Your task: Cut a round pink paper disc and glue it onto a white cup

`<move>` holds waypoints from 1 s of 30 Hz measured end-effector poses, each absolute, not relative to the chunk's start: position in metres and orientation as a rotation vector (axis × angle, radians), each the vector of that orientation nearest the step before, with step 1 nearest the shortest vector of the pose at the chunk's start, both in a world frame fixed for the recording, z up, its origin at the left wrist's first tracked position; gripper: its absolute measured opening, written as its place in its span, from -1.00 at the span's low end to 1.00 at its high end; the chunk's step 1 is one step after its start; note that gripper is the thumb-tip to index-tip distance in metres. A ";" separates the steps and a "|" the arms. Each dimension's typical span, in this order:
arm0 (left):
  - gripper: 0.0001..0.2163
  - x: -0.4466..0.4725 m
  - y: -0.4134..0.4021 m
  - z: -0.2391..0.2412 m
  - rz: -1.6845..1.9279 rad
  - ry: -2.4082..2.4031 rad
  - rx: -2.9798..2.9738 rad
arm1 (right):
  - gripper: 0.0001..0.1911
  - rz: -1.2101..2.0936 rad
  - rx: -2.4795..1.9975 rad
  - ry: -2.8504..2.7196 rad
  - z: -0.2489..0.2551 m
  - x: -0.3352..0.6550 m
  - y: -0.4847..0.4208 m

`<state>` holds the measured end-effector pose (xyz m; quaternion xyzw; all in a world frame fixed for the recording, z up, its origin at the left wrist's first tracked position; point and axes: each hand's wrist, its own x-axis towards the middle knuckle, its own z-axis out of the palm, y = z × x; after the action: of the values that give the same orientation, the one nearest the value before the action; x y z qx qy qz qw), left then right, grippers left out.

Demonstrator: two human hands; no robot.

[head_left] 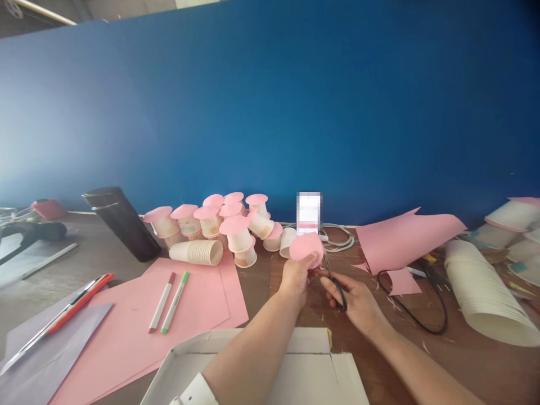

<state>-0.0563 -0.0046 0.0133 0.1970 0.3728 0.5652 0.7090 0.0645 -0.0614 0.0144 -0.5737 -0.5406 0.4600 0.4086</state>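
Note:
My left hand [296, 277] is closed on a round pink paper disc [306, 246], held up above the brown table [447, 349]. My right hand [355, 298] grips a pair of black-handled scissors [334, 280], with the blades reaching up to the lower right edge of the disc. Both hands sit just beyond an open white cardboard box [270, 365] at the near edge. Behind them stands a cluster of small paper cups capped with pink discs [219, 225].
Pink paper sheets [169, 315] with two marker pens [167, 301] lie at left, beside a stack of cups on its side [197, 251] and a dark flask [122, 222]. An orange utility knife [59, 320] lies far left. More pink paper [405, 233], a black cable [417, 315] and cup stacks [485, 292] are at right.

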 end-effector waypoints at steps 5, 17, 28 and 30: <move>-0.72 -0.057 -0.004 0.011 1.249 0.825 0.451 | -0.40 1.154 -1.455 -1.353 0.017 0.063 -0.062; -0.72 -0.057 -0.003 0.013 1.252 0.857 0.420 | -0.39 1.135 -1.471 -1.365 0.019 0.063 -0.063; -0.75 -0.058 -0.002 0.011 1.252 0.862 0.447 | -0.41 1.145 -1.467 -1.357 0.016 0.064 -0.063; -0.75 -0.057 -0.001 0.011 1.254 0.857 0.448 | -0.41 1.146 -1.462 -1.356 0.016 0.064 -0.063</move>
<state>-0.0575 -0.0012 0.0106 0.2012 0.3852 0.5637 0.7024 0.0640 -0.0626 0.0161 -0.5804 -0.5381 0.4547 0.4086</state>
